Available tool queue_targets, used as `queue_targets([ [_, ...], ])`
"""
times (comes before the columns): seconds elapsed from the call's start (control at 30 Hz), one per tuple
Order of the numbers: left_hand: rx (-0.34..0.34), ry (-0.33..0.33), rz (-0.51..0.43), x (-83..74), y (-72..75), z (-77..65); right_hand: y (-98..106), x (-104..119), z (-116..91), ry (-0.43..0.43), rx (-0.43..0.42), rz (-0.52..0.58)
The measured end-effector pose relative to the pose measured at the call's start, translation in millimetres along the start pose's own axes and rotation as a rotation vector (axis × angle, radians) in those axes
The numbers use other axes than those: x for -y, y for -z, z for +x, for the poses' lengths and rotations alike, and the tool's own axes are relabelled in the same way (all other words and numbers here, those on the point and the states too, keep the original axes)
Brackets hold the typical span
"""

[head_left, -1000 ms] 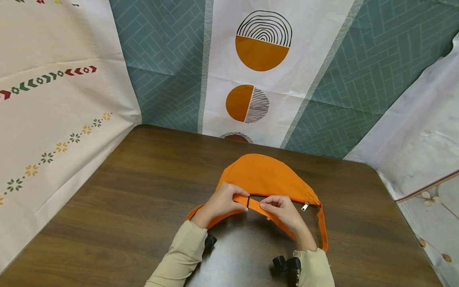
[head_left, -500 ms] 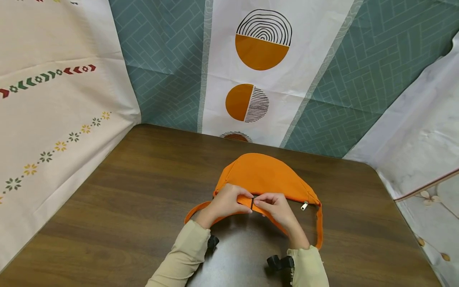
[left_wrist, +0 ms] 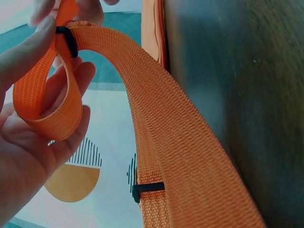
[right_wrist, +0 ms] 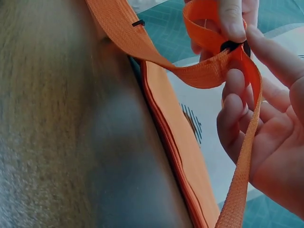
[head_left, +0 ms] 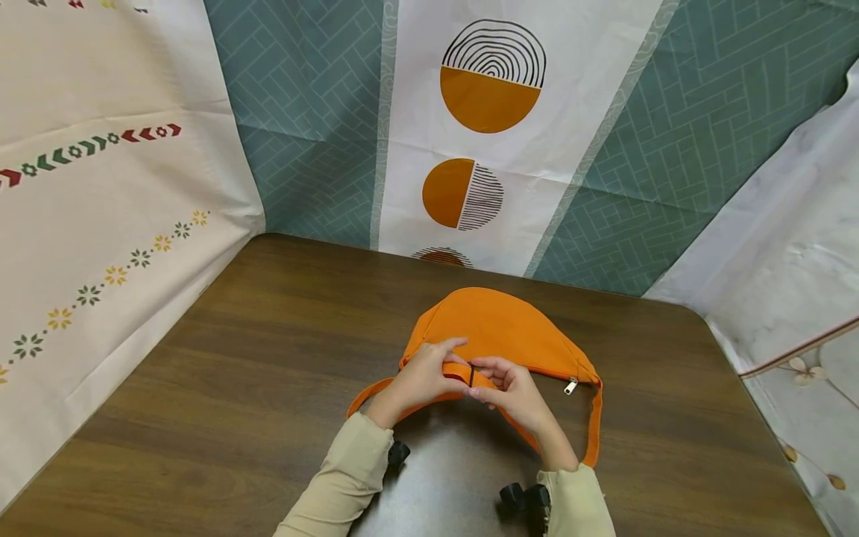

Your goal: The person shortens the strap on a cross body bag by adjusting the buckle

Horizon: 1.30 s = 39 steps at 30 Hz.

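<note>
An orange waist bag (head_left: 496, 324) lies on the table, its webbing strap (left_wrist: 180, 128) reaching toward the person. My left hand (head_left: 426, 377) holds the strap close to a black slider buckle (left_wrist: 67, 42). Beside that buckle the webbing bulges in a loop (left_wrist: 52, 122), its thumb at the buckle and fingers behind the loop. My right hand (head_left: 520, 391) pinches strap and buckle from the other side, thumb tip at the buckle's edge. A second black slider (left_wrist: 149, 188) sits further along the strap.
The brown wooden table (head_left: 221, 388) spreads around the bag. A metal zipper pull (head_left: 570, 386) hangs at the bag's right end. Patterned cloths, such as the teal one (head_left: 315, 119), hang behind and at both sides. Black wrist cameras (head_left: 523, 497) are worn under the sleeves.
The right hand has moved left along the strap to the buckle, nearer the left hand. A strap loop now bulges at the buckle, and the left index finger has lifted.
</note>
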<state>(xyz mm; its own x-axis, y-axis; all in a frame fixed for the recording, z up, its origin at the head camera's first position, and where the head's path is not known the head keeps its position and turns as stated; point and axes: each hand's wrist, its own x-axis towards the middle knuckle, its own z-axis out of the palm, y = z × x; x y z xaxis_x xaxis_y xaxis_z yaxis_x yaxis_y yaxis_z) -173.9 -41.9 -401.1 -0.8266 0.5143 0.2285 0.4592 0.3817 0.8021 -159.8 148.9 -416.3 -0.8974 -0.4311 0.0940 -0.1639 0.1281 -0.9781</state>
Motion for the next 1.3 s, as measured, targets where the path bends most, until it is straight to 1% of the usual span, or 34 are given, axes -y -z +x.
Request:
queue_targets([
  [0.1, 0.014, 0.019, -0.031, 0.4, 1.3, -0.1, -0.5, -1.6, 0.0, 0.022, 0.032, 0.013],
  [0.17, 0.021, 0.023, -0.049, 0.5, 2.2, -0.3, -1.3, -2.8, 0.1, 0.033, 0.038, 0.027],
  [0.27, 0.023, 0.026, -0.049, 0.1, 3.4, -0.5, -2.5, -3.3, 0.2, 0.056, 0.016, 0.024],
  [0.37, 0.024, 0.026, -0.065, 0.6, 4.2, -1.0, -3.1, -2.6, 0.2, 0.074, -0.016, -0.012],
  [0.53, 0.002, 0.050, -0.108, 1.2, 5.9, -3.9, -2.6, -1.4, -0.4, 0.062, -0.022, -0.018],
  [0.63, -0.007, 0.085, -0.099, 1.4, 7.0, -5.0, -1.6, -1.7, -0.9, 0.047, -0.018, -0.009],
  [0.73, 0.000, 0.126, -0.089, 1.7, 7.7, -5.3, -1.1, -2.1, -1.5, 0.044, -0.010, -0.007],
  [0.9, -0.001, 0.153, -0.067, 4.8, 8.4, -6.0, -0.8, -4.3, -0.9, 0.068, 0.007, 0.000],
  [1.0, -0.005, 0.137, -0.053, 7.8, 8.9, -6.5, -1.2, -5.4, -0.9, 0.080, -0.008, 0.016],
  [1.1, -0.007, 0.118, -0.033, 9.5, 9.5, -7.2, -2.7, -5.0, -1.2, 0.072, -0.041, 0.044],
  [1.23, -0.017, 0.073, 0.003, 9.9, 9.9, -7.3, -4.7, -4.3, -0.7, 0.053, -0.078, 0.071],
  [1.3, -0.019, 0.045, -0.005, 11.1, 9.6, -7.1, -5.4, -4.6, -0.3, 0.052, -0.088, 0.080],
])
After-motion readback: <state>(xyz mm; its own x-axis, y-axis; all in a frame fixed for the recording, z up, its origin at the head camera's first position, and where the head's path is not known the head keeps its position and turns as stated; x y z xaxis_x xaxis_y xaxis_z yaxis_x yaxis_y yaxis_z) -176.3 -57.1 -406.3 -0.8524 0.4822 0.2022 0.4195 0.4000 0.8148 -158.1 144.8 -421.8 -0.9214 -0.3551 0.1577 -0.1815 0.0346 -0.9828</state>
